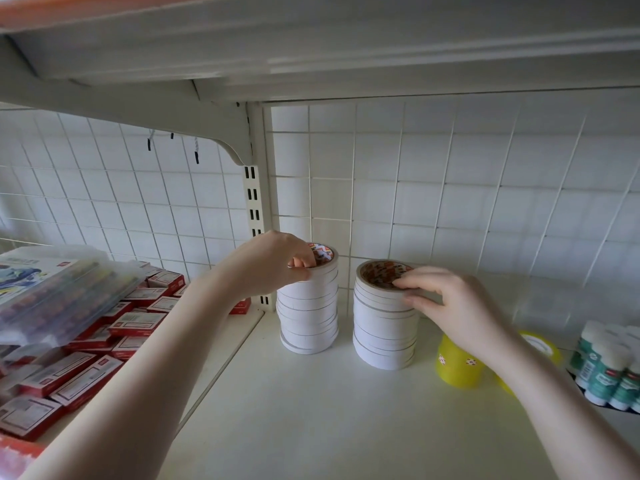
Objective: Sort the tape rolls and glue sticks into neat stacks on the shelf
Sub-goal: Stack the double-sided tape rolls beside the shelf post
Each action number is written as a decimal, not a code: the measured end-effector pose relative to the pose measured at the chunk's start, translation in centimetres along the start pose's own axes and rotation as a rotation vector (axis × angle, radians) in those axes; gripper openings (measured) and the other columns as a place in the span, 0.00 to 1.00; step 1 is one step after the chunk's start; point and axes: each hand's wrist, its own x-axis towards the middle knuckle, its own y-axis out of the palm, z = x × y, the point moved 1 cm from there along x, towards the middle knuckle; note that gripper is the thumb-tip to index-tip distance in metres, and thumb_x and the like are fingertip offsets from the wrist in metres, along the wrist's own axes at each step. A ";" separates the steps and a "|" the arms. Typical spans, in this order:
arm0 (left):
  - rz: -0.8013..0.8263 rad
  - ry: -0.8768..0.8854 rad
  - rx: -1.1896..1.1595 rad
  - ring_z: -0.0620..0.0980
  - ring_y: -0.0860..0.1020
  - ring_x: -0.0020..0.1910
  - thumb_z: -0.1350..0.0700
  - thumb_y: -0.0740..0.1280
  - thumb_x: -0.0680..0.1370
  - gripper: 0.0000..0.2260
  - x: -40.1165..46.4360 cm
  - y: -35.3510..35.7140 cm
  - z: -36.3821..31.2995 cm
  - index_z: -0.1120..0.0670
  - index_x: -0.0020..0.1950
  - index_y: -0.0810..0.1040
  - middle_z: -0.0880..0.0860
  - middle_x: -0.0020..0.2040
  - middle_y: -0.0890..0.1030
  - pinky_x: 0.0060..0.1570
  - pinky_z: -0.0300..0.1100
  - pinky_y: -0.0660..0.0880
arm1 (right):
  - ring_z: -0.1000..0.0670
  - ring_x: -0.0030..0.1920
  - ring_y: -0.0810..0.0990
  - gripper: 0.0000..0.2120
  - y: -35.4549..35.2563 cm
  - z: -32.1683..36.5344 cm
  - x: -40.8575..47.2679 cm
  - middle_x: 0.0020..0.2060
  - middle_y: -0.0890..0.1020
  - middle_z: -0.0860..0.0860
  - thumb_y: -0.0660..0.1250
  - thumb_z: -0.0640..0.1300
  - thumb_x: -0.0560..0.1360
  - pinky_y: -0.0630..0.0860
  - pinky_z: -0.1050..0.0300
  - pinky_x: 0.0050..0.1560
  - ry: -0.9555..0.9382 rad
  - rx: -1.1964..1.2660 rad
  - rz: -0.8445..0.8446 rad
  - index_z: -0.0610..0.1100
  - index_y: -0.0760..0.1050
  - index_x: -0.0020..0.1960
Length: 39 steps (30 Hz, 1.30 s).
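The left hand point(273, 263) curls over the top of the left tape stack point(308, 306), fingertips hooked inside the core of the uppermost roll and thumb side against its outer rim, so it is pinching that roll. The right hand point(446, 303) does much the same on the right tape stack point(384, 323): fingers bent over the near rim of the top roll, thumb pressed against the stack's side just below.

Both stacks stand upright on the white shelf point(311, 410), close beside each other but apart, with the rolls in each slightly offset. To square them well, I judge it best to keep the top rolls held lightly and nudge the lower ones inward with the thumbs, pressing down only gently so nothing slides out sideways.

Just beyond the right wrist sit yellow cups point(457, 368), and farther right of that hand a cluster of glue sticks point(606, 368) stands upright, not yet stacked. Left of the left forearm lie red boxes point(86, 358) under a clear plastic case point(52, 289).
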 end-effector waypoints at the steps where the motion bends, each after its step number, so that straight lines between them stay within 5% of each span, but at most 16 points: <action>1: -0.006 0.006 0.007 0.46 0.76 0.47 0.53 0.67 0.76 0.08 -0.1 0.0 -0.1 0.49 0.54 0.80 0.47 0.49 0.80 0.51 0.44 0.75 | 0.56 0.51 0.78 0.12 -0.1 0.0 -0.3 0.48 0.80 0.58 0.72 0.35 0.70 0.68 0.71 0.54 0.001 -0.016 -0.023 0.45 0.83 0.52; 4: -0.100 0.051 0.016 0.48 0.76 0.51 0.56 0.66 0.76 0.12 -0.8 0.4 -0.4 0.50 0.59 0.78 0.47 0.52 0.79 0.51 0.45 0.73 | 0.50 0.52 0.79 0.11 -0.8 -0.5 -1.5 0.50 0.82 0.53 0.72 0.39 0.71 0.71 0.60 0.53 0.023 -0.088 -0.121 0.44 0.82 0.53; 9: -0.459 0.086 0.014 0.55 0.77 0.51 0.61 0.71 0.72 0.15 -3.6 1.9 -2.6 0.54 0.58 0.79 0.50 0.52 0.80 0.43 0.41 0.68 | 0.44 0.47 0.81 0.10 -3.5 -1.8 -5.7 0.46 0.83 0.47 0.68 0.43 0.73 0.67 0.63 0.46 0.150 -0.249 -0.301 0.41 0.81 0.51; 14: -0.583 -0.040 -0.088 0.54 0.76 0.53 0.59 0.68 0.73 0.13 -6.4 4.5 -7.6 0.54 0.57 0.79 0.51 0.55 0.80 0.49 0.42 0.69 | 0.40 0.44 0.82 0.15 -7.3 -3.9 -12.0 0.45 0.84 0.42 0.64 0.46 0.70 0.73 0.56 0.43 0.318 -0.319 -0.390 0.38 0.82 0.49; 23: -0.523 -0.154 -0.148 0.56 0.77 0.47 0.61 0.74 0.70 0.13 -6.7 12.4 -24.3 0.56 0.53 0.80 0.53 0.49 0.80 0.46 0.43 0.69 | 0.39 0.41 0.82 0.10 -18.5 -14.2 -23.0 0.42 0.84 0.42 0.75 0.39 0.68 0.77 0.48 0.40 0.434 -0.554 -0.363 0.39 0.82 0.48; 28: -0.507 -0.302 -0.211 0.60 0.78 0.49 0.61 0.74 0.69 0.14 -5.9 16.6 -37.9 0.56 0.54 0.81 0.53 0.51 0.80 0.44 0.49 0.73 | 0.41 0.36 0.80 0.10 -27.6 -20.7 -28.3 0.36 0.82 0.44 0.76 0.39 0.65 0.76 0.51 0.35 0.307 -0.632 -0.288 0.41 0.81 0.45; 39: -0.390 -0.216 -0.256 0.56 0.76 0.55 0.57 0.71 0.72 0.14 -6.0 17.3 -57.6 0.55 0.58 0.79 0.52 0.56 0.79 0.50 0.48 0.70 | 0.38 0.38 0.81 0.11 -43.8 -27.7 -41.6 0.40 0.83 0.40 0.76 0.38 0.65 0.78 0.46 0.38 0.435 -0.720 -0.373 0.37 0.81 0.47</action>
